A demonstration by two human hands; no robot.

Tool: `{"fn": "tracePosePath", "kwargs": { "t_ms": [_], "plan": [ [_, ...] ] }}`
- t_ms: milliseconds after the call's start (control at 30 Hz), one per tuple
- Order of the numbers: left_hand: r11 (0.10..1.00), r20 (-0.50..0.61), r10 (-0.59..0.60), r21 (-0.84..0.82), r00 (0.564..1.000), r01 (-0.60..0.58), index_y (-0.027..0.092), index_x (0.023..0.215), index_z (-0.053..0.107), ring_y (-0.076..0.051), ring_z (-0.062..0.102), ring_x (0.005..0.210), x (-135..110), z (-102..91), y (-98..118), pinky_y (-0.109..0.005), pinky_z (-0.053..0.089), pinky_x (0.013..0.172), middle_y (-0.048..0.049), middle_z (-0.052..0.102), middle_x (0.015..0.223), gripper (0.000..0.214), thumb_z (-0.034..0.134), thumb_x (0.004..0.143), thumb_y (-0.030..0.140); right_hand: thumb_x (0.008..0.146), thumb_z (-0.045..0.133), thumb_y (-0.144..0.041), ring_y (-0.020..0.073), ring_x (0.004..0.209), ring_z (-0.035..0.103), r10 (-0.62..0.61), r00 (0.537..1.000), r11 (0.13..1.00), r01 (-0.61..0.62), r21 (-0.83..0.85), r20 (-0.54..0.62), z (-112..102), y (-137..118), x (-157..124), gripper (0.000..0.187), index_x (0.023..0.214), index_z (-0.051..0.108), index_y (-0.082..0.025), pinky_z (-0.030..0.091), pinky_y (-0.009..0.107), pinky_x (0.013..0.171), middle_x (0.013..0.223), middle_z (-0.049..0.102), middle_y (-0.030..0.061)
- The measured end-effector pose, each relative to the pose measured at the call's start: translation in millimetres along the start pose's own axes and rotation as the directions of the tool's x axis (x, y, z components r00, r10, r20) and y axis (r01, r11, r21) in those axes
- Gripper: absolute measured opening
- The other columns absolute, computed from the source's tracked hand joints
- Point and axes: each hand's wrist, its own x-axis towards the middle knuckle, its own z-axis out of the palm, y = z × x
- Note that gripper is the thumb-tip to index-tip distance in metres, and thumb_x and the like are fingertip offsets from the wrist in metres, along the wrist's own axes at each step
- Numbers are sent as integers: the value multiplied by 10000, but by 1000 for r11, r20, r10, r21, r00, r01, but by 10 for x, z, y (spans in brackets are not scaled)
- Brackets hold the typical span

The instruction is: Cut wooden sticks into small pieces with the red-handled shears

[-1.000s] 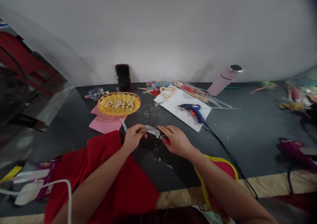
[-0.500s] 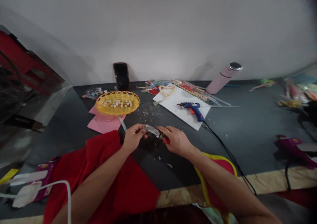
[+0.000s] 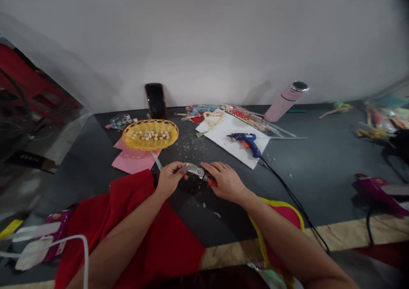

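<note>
My right hand [image 3: 225,180] is closed around the red handles of a pair of pruning shears [image 3: 195,169]. Their curved silver blade points left toward my left hand [image 3: 171,178]. The left fingers are pinched together at the blade's tip, on something too small to make out. Below and around the shears, small pale scraps [image 3: 217,214] lie on the dark table [image 3: 236,229]. Beyond my left hand is a yellow oval basket [image 3: 174,141] holding several small whitish pieces, standing partly on pink paper [image 3: 132,163].
A blue glue gun [image 3: 251,143] lies on a white board [image 3: 223,138], its black cord running to the front edge. A phone [image 3: 156,101] and a pink flask [image 3: 286,101] stand near the wall. Red cloth [image 3: 159,238] covers the left front; a purple device [image 3: 380,191] is at right.
The shears' blade has tilted slightly between my hands, and both hands stay nearly in place. The whole view has shifted a little.
</note>
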Motion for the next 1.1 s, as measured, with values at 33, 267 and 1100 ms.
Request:
{"fn": "tracePosePath", "kwargs": {
  "t_ms": [33,267,1100],
  "plan": [
    [1000,-1,-3,1,1000,3,148,689,624,-95,523,535,-1,1,3,-206,395,597,25,610,536,153,655,745,288,756,528,-200,238,1034,504,-1,1000,1000,1,-4,2,-3,4,0,602,1342,392,-219,387,349,862,1162,559,98],
    [1000,20,-11,-5,1000,11,150,689,608,-102,526,533,-6,13,27,-210,395,597,27,608,536,163,651,749,296,759,520,-198,219,999,531,-25,1000,999,25,24,-1,6,19,4,552,1304,433,-203,398,329,873,1114,577,90],
    [1000,89,-15,15,996,13,161,698,607,-101,534,524,-13,8,57,-209,403,600,35,608,527,133,630,762,275,760,522,-219,235,1031,517,-51,998,998,51,29,23,-44,66,1,573,1323,415,-216,387,361,893,1140,572,89]
  ]
}}
